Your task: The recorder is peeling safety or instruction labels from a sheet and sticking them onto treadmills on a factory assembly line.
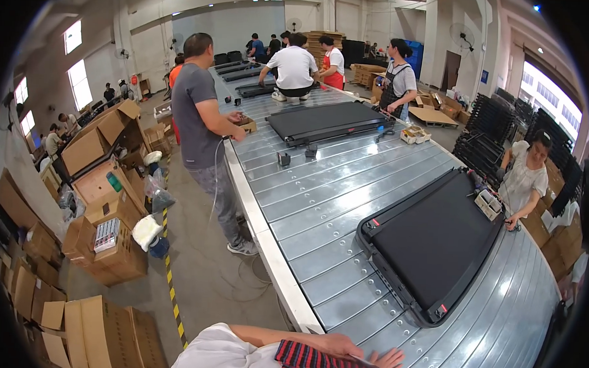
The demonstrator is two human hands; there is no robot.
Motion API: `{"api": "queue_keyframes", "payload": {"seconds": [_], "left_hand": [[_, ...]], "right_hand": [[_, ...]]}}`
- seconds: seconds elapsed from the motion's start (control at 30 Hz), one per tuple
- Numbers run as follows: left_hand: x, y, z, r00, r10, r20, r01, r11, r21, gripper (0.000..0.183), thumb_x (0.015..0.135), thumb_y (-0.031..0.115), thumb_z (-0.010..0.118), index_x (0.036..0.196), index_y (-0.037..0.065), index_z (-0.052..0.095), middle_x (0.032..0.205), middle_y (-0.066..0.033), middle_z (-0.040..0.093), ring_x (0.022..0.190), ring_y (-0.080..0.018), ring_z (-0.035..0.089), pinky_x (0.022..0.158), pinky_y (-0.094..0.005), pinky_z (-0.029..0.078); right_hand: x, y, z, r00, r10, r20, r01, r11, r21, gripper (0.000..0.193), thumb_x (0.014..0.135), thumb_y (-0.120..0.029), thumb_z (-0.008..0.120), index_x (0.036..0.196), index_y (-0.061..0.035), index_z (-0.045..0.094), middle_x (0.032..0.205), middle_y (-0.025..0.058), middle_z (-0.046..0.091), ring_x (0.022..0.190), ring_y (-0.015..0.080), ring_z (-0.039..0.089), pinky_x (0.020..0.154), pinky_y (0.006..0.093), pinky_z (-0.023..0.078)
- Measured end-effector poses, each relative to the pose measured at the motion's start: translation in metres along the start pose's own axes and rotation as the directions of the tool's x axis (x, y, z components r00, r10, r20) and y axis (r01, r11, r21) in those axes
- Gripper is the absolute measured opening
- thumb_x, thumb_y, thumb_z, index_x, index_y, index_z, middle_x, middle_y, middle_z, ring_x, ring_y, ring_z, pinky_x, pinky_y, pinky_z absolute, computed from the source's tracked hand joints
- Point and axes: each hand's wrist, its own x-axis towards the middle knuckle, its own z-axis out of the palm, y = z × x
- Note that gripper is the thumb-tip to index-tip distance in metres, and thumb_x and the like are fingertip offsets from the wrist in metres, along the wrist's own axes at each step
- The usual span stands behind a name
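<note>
Resting on bare slats (pixel 333 276), the right hand (pixel 387 361) clears the frame's edge (pixel 391 288).

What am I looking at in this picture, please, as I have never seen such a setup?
There is no machine here: these are a person's bare hands, seen from above by a fisheye camera on that person's head, so straight edges bend. The left hand is at the striped sleeve; whether it grips it, I cannot tell. The right hand is spread on the metal table, apparently holding nothing. Beyond lies a big dark panel, with others further along, and small black blocks. Co-workers are around the table.
</note>
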Motion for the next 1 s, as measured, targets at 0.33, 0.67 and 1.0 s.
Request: {"api": "queue_keyframes", "payload": {"seconds": [0.33, 0.67, 1.0], "left_hand": [[-0.016, -0.011, -0.021, 0.999, -0.029, 0.027, 0.027, 0.995, 0.094, 0.021, 0.084, 0.028, 0.048, 0.093, 0.01, 0.053, 0.078, -0.0132, 0.056, 0.071, -0.0296, 0.054, 0.061, -0.0329, 0.041], [-0.018, -0.005, -0.036, 0.993, -0.103, 0.048, 0.099, 0.992, 0.079, 0.017, 0.084, 0.023, 0.048, 0.095, 0.009, 0.052, 0.079, -0.0141, 0.057, 0.071, -0.0305, 0.054, 0.061, -0.0335, 0.042], [-0.015, -0.007, -0.042, 0.987, -0.145, 0.075, 0.139, 0.988, 0.069, 0.017, 0.084, 0.022, 0.048, 0.095, 0.009, 0.051, 0.08, -0.0142, 0.056, 0.072, -0.0316, 0.054, 0.061, -0.0343, 0.041]], "right_hand": [[0.038, -0.047, -0.062, 0.918, -0.178, 0.355, 0.008, 0.902, 0.431, 0.079, 0.069, -0.041, 0.058, 0.129, 0.001, 0.027, 0.136, 0.0242, 0.02, 0.128, 0.0386, 0.012, 0.1, 0.0548, 0.006], [0.034, -0.043, -0.05, 0.915, -0.174, 0.365, 0.012, 0.914, 0.405, 0.082, 0.068, -0.043, 0.059, 0.13, -0.0006, 0.026, 0.137, 0.0226, 0.019, 0.129, 0.0363, 0.012, 0.1, 0.0559, 0.006], [0.021, -0.037, 0.002, 0.965, -0.16, 0.207, 0.123, 0.975, 0.183, 0.08, 0.067, -0.052, 0.054, 0.129, -0.0071, 0.032, 0.135, 0.0173, 0.026, 0.127, 0.0336, 0.02, 0.099, 0.0538, 0.013]]}}
